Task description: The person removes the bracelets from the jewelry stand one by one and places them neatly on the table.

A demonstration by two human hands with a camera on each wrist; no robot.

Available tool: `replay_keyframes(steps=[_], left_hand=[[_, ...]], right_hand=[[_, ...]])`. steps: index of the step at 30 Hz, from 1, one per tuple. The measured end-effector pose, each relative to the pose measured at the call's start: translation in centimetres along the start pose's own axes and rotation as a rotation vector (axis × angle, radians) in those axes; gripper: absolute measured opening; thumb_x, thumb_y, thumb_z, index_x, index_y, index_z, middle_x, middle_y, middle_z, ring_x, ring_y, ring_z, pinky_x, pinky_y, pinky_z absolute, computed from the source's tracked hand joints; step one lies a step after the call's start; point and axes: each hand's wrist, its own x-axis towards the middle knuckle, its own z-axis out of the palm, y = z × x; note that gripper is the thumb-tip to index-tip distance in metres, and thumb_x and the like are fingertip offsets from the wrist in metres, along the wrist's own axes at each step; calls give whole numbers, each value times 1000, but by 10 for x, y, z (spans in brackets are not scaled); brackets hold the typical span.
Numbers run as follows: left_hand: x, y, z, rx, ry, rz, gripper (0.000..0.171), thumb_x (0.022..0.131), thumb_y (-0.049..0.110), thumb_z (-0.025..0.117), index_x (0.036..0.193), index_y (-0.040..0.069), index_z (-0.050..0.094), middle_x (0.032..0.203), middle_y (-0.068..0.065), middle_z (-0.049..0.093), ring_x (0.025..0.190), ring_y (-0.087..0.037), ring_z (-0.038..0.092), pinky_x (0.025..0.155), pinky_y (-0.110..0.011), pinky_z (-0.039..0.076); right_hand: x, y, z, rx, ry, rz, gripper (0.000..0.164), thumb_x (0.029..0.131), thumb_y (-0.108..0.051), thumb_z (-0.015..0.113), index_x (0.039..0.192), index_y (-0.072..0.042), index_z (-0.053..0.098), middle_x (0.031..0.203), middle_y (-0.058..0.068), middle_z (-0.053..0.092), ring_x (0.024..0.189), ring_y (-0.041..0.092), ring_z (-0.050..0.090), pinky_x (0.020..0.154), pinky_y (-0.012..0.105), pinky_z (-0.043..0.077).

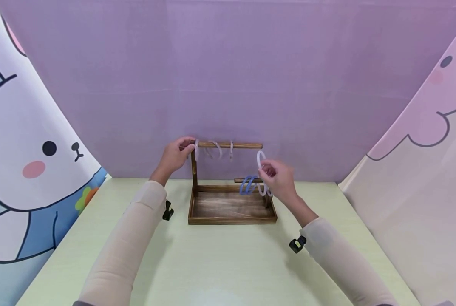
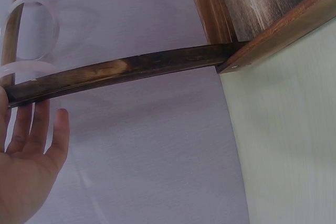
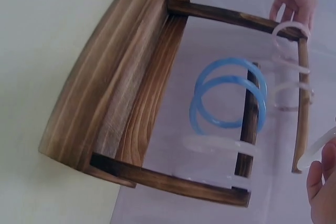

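Observation:
A brown wooden bangle stand point(image 1: 232, 221) has a tray base, a long upper bar point(image 1: 247, 145) and a shorter lower bar point(image 1: 238, 180). My left hand point(image 1: 174, 155) holds the top of its left post point(image 2: 126, 69), thumb on one side and fingers on the other. Between thumb and fingers my right hand point(image 1: 282, 179) pinches a whitish bangle point(image 1: 259, 158), close to the upper bar's free right end. Several pale translucent bangles point(image 2: 56, 24) hang on the upper bar. On the lower bar are two blue bangles point(image 3: 229, 125) and whitish ones point(image 3: 220, 144), partly hidden by my right hand in the head view.
The stand rests on a pale table point(image 1: 220, 263), near a purple cloth backdrop point(image 1: 228, 85). Cartoon-printed cloths rise on the left point(image 1: 17, 170) and right point(image 1: 407, 191). Black wrist devices sit at the left cuff point(image 1: 168, 211) and right cuff point(image 1: 297, 244).

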Motion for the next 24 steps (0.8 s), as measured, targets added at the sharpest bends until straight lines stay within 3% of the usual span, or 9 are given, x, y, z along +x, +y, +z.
replay_keyframes(steps=[11, 24], left_hand=[[1, -3, 1, -4, 1, -20, 36, 107, 29, 55, 139, 15, 60, 131, -14, 65, 113, -30, 64, 88, -43, 57], [2, -4, 0, 2, -1, -18, 36, 107, 30, 55, 139, 15, 60, 132, -14, 65, 116, -30, 64, 91, -45, 57]], right_hand=[[-18, -16, 15, 1, -115, -77, 15, 85, 0, 77, 100, -2, 76, 78, 7, 68, 64, 11, 54, 53, 17, 44], [-41, -30, 40, 5, -185, -204, 18, 81, 0, 82, 98, -5, 77, 77, 4, 68, 63, 9, 53, 53, 19, 44]])
